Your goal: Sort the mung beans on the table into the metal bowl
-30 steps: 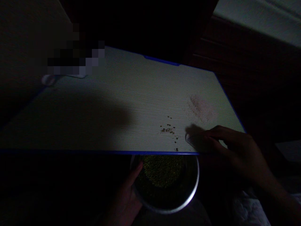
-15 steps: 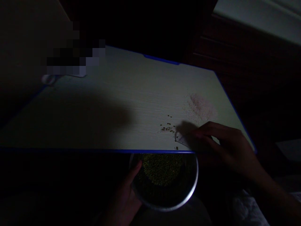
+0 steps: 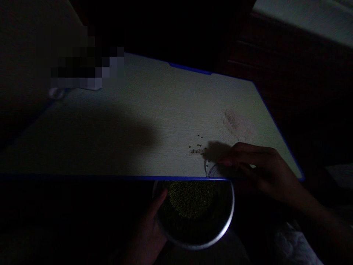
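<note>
Below the front edge of a pale, blue-rimmed board [image 3: 171, 106], my left hand [image 3: 151, 228] grips the left side of a metal bowl [image 3: 217, 232], thumb over its rim. Small green beans [image 3: 193, 198] lie inside the bowl. Over the board's front right part, my right hand [image 3: 259, 165] is closed, its fingertips pinching a thin, pale, curved-edged piece [image 3: 212, 169]; its exact kind is too dark to make out. This piece touches the board near its front edge. Just left of it are a few scattered beans [image 3: 197, 151] mixed with pale crumbs.
Behind my right hand a heap of pinkish grains [image 3: 239, 123] sits on the board. At the board's far left is a blurred-out patch [image 3: 91, 71] with a whitish loop [image 3: 56, 92] beside it. Whitish, crumpled material [image 3: 298, 243] shows at lower right.
My right hand has drawn the thin piece slightly toward the board's front edge, above the bowl. A few beans near that edge no longer show. My left hand keeps the bowl in place.
</note>
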The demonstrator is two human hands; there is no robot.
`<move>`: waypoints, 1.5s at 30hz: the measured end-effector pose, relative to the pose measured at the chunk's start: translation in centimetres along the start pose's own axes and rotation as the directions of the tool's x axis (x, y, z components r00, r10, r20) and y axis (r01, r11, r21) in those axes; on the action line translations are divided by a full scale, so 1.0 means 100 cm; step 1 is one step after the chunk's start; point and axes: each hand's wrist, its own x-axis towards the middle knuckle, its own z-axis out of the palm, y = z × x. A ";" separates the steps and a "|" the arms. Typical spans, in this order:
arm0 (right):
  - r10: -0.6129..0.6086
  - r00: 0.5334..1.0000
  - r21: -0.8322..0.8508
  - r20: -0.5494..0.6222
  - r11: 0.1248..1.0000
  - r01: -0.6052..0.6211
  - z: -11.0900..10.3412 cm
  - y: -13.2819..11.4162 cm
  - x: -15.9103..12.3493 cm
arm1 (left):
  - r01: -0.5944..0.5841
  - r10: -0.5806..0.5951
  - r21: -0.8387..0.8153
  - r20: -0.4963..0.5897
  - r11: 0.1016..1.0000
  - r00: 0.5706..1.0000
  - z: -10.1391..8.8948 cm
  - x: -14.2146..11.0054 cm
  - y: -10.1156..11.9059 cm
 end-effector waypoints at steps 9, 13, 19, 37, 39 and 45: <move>0.059 0.996 -0.036 -0.061 0.997 -0.061 -0.005 -0.002 -0.010 | -0.002 0.000 -0.047 -0.039 0.999 0.999 0.007 -0.007 0.004; 0.041 0.996 -0.106 -0.085 0.993 -0.050 -0.003 -0.005 -0.004 | 0.013 -0.013 -0.052 -0.008 0.999 1.000 0.014 -0.009 0.006; -0.033 0.999 -0.099 -0.034 0.995 0.030 0.000 -0.003 0.006 | -0.013 0.011 -0.034 -0.046 0.999 0.999 0.017 -0.010 0.006; -0.135 0.990 -0.043 -0.028 0.990 0.134 0.013 -0.011 0.014 | -0.012 0.012 -0.011 -0.027 1.000 1.000 0.007 -0.004 0.005; -0.140 0.990 -0.025 -0.032 0.990 0.139 0.013 -0.014 0.014 | -0.019 0.019 0.002 -0.008 1.000 1.000 0.004 -0.002 0.004; -0.004 1.000 -0.079 -0.026 0.997 0.002 0.001 -0.021 -0.001 | -0.022 0.024 -0.033 0.055 0.999 0.998 0.004 -0.001 0.003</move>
